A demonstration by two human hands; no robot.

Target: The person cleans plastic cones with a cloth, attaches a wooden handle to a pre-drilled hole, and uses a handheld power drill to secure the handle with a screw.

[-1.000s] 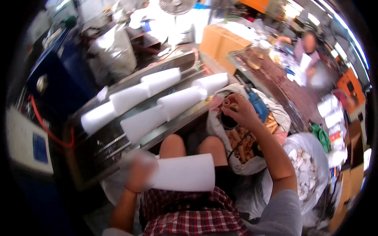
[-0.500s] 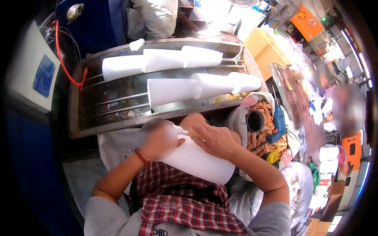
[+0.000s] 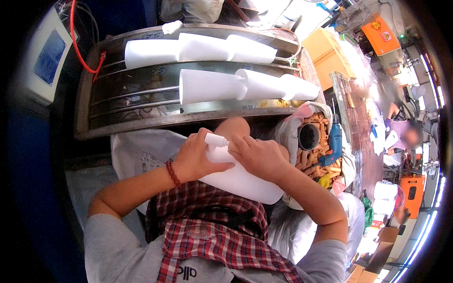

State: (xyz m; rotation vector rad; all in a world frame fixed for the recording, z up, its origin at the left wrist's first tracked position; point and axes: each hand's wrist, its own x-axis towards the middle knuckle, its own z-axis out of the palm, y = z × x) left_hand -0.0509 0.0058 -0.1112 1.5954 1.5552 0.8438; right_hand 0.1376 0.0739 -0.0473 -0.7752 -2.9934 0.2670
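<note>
A large white tapered piece point(image 3: 250, 181) lies slanted across my lap, its wide end to the right. My left hand point(image 3: 196, 158) is closed around a small white stepped tube point(image 3: 216, 140) above it, with the thumb lying along the large piece. Whether tube and large piece are joined, I cannot tell. My right hand point(image 3: 257, 158) has its fingertips pinched at the tube's narrow end. What they hold, if anything, is hidden.
Two rows of white cones point(image 3: 207, 87) rest on metal rods over a framed bench point(image 3: 137, 127). At right, a sack point(image 3: 347, 162) holds small brown cylinders point(image 3: 323, 132), a dark round container point(image 3: 309, 137) and a blue drill point(image 3: 335, 141). Another person point(image 3: 401, 134) sits farther right.
The view has shifted, so the bench sits higher in the picture. My left hand has opened away slightly around the tube. A tan bit seen earlier at my right fingertips no longer shows clearly.
</note>
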